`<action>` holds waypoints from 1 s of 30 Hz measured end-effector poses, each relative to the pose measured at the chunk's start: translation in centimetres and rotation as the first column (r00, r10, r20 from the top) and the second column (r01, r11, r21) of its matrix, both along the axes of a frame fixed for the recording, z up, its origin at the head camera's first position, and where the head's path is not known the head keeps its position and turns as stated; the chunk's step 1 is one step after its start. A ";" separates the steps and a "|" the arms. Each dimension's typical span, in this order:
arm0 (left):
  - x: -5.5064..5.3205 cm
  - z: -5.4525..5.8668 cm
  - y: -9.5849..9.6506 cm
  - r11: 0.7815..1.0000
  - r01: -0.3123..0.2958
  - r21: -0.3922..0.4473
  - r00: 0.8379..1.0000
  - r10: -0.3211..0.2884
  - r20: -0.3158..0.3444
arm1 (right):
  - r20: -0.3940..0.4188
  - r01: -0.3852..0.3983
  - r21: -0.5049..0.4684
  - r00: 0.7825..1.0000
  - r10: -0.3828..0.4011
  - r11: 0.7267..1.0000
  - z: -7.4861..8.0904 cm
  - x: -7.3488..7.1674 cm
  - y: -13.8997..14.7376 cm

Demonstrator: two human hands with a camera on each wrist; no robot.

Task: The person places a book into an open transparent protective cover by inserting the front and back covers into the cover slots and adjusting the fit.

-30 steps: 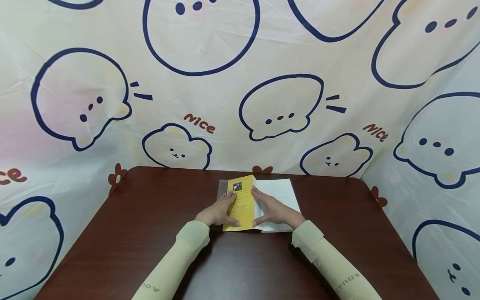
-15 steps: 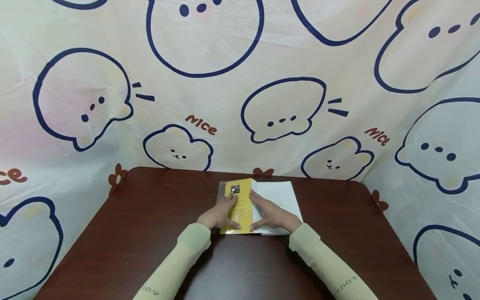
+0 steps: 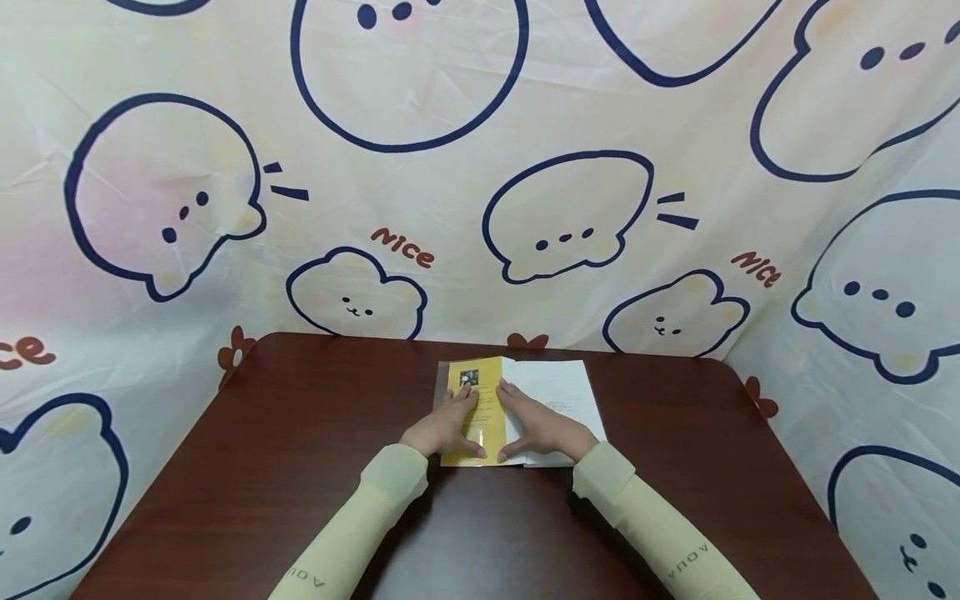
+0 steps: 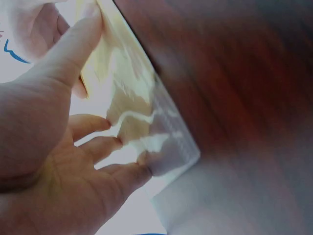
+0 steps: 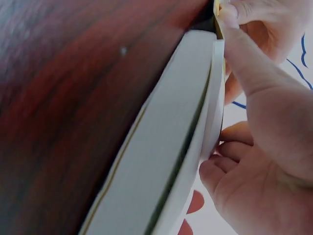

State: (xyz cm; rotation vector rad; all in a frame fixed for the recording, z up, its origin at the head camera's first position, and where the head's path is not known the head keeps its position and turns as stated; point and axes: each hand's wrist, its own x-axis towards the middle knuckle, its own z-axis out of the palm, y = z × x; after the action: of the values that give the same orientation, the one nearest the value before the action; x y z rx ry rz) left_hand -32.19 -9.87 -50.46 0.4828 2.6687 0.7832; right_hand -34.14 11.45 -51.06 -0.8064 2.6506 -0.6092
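Observation:
An open book lies on the table, its white page (image 3: 562, 383) on the right and a yellow cover flap (image 3: 491, 417) on the left. A small dark picture and lines of print show on the flap. Clear plastic sticks out along its left edge and catches glare in the left wrist view. My left hand (image 3: 442, 427) rests on the yellow flap, fingers spread. My right hand (image 3: 547, 425) presses near the crease where yellow meets white, thumb toward the near edge. In the right wrist view the thick page block (image 5: 161, 122) shows edge-on beside my right hand.
The dark brown wooden table (image 3: 300, 433) extends around the book on all sides. A pale curtain (image 3: 450, 192) printed with blue cartoon outlines hangs behind the far edge and along both sides.
The yellow flap lies flatter, its upper right corner lower and a little further left. My left hand has shifted slightly right, and my right hand slightly left, over the book.

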 end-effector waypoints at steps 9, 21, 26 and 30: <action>-1.4 0.3 -1.9 0.996 0.086 -0.005 0.996 -0.086 0.018 | 0.068 -0.050 0.022 0.997 0.048 0.999 1.0 -0.3 1.6; -1.6 -0.1 -2.8 0.995 0.079 0.063 0.996 -0.082 0.044 | 0.088 -0.036 -0.012 0.995 0.037 0.999 1.4 -0.5 3.6; -1.6 0.0 -2.6 0.996 0.071 0.047 0.996 -0.073 0.046 | 0.095 -0.040 -0.009 0.995 0.041 0.999 1.4 -0.5 3.3; -1.6 -0.1 -2.4 0.996 0.072 0.050 0.996 -0.074 0.045 | 0.093 -0.035 0.001 0.995 0.035 0.999 1.4 -0.6 3.1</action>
State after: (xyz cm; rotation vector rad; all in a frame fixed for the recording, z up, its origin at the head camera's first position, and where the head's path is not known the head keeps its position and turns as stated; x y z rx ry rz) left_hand -33.81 -12.22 -50.60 0.5642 2.5791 0.8293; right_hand -34.77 14.57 -49.65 -0.8015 2.5472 -0.6187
